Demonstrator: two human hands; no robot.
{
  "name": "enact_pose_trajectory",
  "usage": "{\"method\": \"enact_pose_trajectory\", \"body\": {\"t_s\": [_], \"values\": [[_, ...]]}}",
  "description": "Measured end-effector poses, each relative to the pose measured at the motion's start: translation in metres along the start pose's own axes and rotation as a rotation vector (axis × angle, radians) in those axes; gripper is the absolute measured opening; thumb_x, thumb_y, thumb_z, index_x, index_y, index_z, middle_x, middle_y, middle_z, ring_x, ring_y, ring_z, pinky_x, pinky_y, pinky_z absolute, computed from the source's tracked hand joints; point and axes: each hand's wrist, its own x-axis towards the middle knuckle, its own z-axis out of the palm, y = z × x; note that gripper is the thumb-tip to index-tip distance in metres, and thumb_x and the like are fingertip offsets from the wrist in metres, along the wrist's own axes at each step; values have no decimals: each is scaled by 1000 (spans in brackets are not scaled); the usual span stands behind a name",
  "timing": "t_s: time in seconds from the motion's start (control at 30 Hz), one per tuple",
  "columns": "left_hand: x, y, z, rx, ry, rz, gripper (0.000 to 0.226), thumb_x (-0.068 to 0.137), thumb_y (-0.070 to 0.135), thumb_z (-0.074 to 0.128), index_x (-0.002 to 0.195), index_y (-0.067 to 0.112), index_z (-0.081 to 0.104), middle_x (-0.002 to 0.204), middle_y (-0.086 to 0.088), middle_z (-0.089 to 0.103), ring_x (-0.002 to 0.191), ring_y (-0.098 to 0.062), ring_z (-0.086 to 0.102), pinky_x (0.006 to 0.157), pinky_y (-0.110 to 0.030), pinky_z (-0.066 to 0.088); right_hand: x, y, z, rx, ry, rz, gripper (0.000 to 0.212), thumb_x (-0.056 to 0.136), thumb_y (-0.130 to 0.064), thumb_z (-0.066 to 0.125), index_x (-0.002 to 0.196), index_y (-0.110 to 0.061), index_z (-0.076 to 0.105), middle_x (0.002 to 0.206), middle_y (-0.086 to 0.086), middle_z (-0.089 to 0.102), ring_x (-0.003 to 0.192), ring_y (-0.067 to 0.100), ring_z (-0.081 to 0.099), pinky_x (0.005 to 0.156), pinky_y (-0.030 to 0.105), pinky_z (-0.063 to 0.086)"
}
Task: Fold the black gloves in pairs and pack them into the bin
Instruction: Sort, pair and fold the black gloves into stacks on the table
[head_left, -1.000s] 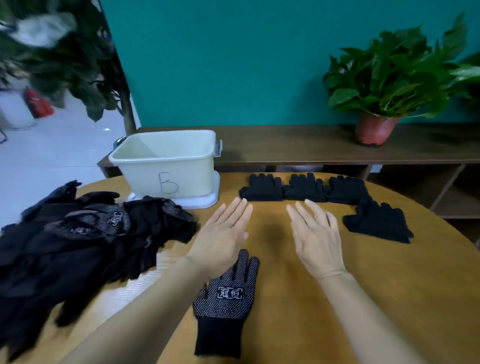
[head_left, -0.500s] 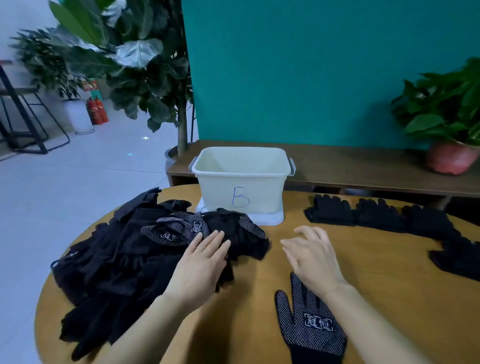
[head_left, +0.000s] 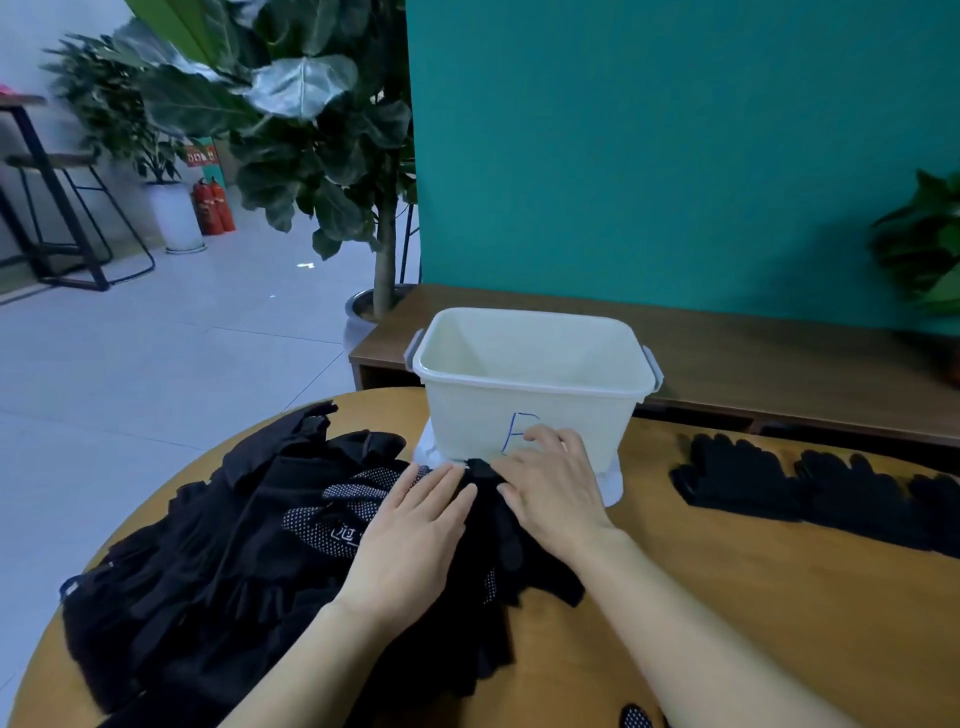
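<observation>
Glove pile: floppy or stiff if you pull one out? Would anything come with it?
Likely floppy: the glove pile lies slumped in soft overlapping folds. One glove would probably drag its neighbours along, since fingers and cuffs look tangled. The dotted palms suggest little slipping once held.

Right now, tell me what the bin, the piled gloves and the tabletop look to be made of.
Bin: plastic, probably; smooth, off-white, slightly translucent walls with a moulded rim.
Glove pile: black knit fabric, matte and limp; pale grip dots on some palms, likely rubbery.
Table: wood or wood-look laminate; warm brown grain, soft sheen.
</observation>
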Motion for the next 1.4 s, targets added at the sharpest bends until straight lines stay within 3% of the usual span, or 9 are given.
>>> {"method": "enact_pose_trajectory", "body": {"t_s": [0.17, 0.37, 0.57, 0.67, 0.87, 0.97, 1.1, 1.2, 1.4], "values": [[3, -2, -4, -15, 44, 8, 45, 92, 25, 37, 125, 13, 66, 134, -6, 62, 128, -23, 56, 114, -40, 25, 5, -2, -11, 173, 2, 155, 23, 99, -35, 51, 103, -29, 73, 99, -5, 63, 112, 15, 45, 95, 28, 22], [9, -5, -37, -93, 72, -68, 52, 95, 31, 33, 133, 6, 58, 139, -11, 59, 133, -26, 52, 115, -38, 21, -2, 9, -56, 878, 9, 423, 22, 89, -17, 69, 67, -19, 66, 59, -11, 59, 56, 5, 51, 64, 24, 39], [20, 15, -97, -599, 67, -250, 69, 99, 43, 54, 156, 15, 25, 152, 11, 37, 142, -10, 30, 120, -29, 6, -22, 10, -138, 1201, 76, 348, 13, 96, -7, 58, 86, -10, 65, 87, 0, 77, 80, 2, 69, 73, 10, 48], [26, 32, -124, -1036, -3, -389, 86, 90, 43, 68, 158, 24, 19, 157, 9, 35, 144, -7, 30, 115, -26, 22, -39, 9, -162, 1214, 111, 335, 15, 98, -9, 54, 87, -14, 62, 90, 2, 77, 79, 1, 68, 64, 6, 43], [26, 62, -148, -1089, -167, -312, 89, 82, 44, 78, 155, 28, 30, 156, 10, 38, 143, -2, 32, 117, -28, 23, -77, 15, -187, 1265, 99, 341, 11, 98, -11, 55, 90, -12, 61, 89, 7, 77, 102, 27, 70, 103, 54, 44], [22, 80, -157, -1088, -173, -256, 79, 86, 37, 76, 153, 28, 35, 152, 16, 38, 142, 0, 31, 113, -23, 22, -98, 20, -193, 1258, 88, 342, 12, 98, -10, 57, 87, -12, 62, 90, 10, 77, 98, 25, 72, 96, 47, 51], [25, 106, -168, -1052, -156, -184, 59, 83, 38, 79, 137, 26, 58, 139, 21, 52, 131, 2, 44, 111, -24, 29, -117, 21, -197, 1183, 108, 325, 14, 94, -10, 63, 87, 1, 66, 91, 10, 75, 80, 20, 66, 77, 34, 53], [30, 120, -163, -1014, -109, -185, 26, 80, 41, 80, 102, 29, 74, 115, 15, 71, 114, -4, 61, 111, -37, 39, -125, 20, -197, 1162, 135, 332, 15, 93, -12, 66, 88, 2, 66, 86, 11, 68, 75, 18, 57, 73, 31, 47], [33, 128, -163, -903, -15, -298, 21, 76, 56, 75, 73, 37, 67, 96, 22, 71, 110, -17, 61, 109, -47, 38, -164, 26, -184, 1164, 212, 489, 24, 91, -13, 67, 114, -21, 67, 110, -12, 68, 95, -8, 62, 81, 9, 48]]}}
